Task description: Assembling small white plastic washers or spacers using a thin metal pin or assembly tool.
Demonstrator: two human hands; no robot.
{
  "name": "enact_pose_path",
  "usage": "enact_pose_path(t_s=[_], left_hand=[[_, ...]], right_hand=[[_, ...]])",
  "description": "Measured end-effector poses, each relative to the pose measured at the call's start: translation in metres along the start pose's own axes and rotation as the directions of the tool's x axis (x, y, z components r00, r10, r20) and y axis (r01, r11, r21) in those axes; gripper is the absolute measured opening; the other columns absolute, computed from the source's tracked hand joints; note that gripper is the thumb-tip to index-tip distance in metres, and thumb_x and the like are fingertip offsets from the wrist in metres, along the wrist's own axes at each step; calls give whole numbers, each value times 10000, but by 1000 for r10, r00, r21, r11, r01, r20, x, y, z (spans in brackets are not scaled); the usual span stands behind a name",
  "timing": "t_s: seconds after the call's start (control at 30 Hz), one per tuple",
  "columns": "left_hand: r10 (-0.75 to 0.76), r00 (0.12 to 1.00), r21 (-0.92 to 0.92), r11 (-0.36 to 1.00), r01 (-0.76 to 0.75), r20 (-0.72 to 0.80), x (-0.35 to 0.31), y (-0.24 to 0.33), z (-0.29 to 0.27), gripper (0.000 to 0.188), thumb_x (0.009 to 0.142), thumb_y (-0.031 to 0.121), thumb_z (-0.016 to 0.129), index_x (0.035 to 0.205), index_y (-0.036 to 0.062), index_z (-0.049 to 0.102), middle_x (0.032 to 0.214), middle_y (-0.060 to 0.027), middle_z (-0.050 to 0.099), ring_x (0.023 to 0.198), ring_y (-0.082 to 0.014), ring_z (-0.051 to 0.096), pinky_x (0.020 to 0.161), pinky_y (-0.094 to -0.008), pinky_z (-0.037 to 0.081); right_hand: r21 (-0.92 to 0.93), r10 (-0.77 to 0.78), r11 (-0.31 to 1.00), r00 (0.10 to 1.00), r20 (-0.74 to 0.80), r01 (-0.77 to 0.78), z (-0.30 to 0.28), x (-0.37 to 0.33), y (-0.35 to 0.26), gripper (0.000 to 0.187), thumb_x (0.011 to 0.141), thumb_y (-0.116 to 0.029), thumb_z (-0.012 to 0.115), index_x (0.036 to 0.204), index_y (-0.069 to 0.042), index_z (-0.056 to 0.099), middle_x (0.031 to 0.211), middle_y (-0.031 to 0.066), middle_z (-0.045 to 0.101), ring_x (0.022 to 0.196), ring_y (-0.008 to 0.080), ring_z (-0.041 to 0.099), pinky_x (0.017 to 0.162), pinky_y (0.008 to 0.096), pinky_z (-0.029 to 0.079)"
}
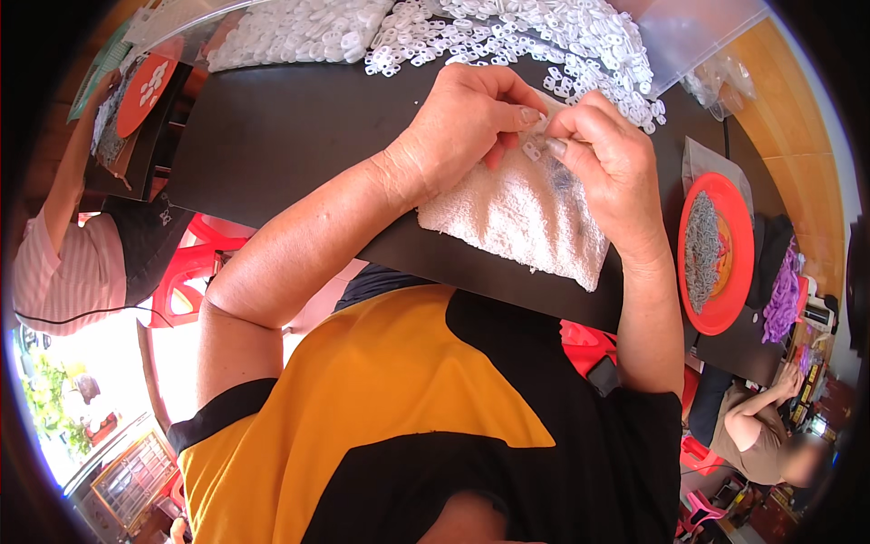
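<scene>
My left hand (471, 118) is closed in a pinch over a white towel (517, 222) on the dark table. Between its thumb and fingertips shows a small white plastic piece (541, 121), partly hidden by the fingers. Close beside it, my right hand (605, 150) has thumb and forefinger pressed together; whatever they grip is too small to make out. Just below the fingertips, between the hands, is another small white plastic piece (532, 150) with holes in it.
A heap of similar white pieces (598, 45) spreads over the table's far side, beside a filled clear bag (299, 32). To the right stands a red plate (720, 313) with grey metal parts (701, 254). Other people sit left (72, 263) and lower right (757, 426).
</scene>
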State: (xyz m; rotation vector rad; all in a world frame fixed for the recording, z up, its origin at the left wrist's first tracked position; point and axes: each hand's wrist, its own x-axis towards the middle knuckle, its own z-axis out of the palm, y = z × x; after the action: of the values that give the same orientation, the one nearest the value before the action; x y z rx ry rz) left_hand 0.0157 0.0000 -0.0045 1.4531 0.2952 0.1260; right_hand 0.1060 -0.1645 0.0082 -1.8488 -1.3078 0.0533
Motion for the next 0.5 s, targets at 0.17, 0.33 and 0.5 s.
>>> enact_pose_path(t_s=[0.17, 0.33, 0.5], left_hand=[[-16, 1000, -45, 999, 16, -10, 3, 1, -3, 127, 865, 69, 637, 953, -20, 660, 671, -44, 586, 516, -103, 509, 506, -241, 413], [-32, 999, -61, 998, 31, -17, 2, 4, -5, 142, 868, 79, 642, 969, -18, 667, 674, -47, 589, 515, -102, 508, 503, -240, 410], [92, 991, 40, 995, -89, -98, 5, -1, -5, 126, 841, 57, 668, 949, -8, 678, 711, -37, 602, 590, -91, 541, 526, -241, 444]], right_hand=[[34, 1, 999, 1000, 3, -2, 2, 0, 1, 123, 771, 87, 575, 851, -6, 578, 770, 70, 525, 657, 194, 559, 613, 285, 449], [84, 12, 996, 999, -44, -8, -3, 3, 3, 152, 751, 106, 605, 853, -2, 572, 768, 65, 542, 674, 178, 570, 624, 271, 454], [-58, 97, 993, 995, -38, -99, -12, 4, 9, 98, 770, 33, 623, 851, -16, 601, 788, 80, 567, 697, 216, 605, 644, 302, 463]])
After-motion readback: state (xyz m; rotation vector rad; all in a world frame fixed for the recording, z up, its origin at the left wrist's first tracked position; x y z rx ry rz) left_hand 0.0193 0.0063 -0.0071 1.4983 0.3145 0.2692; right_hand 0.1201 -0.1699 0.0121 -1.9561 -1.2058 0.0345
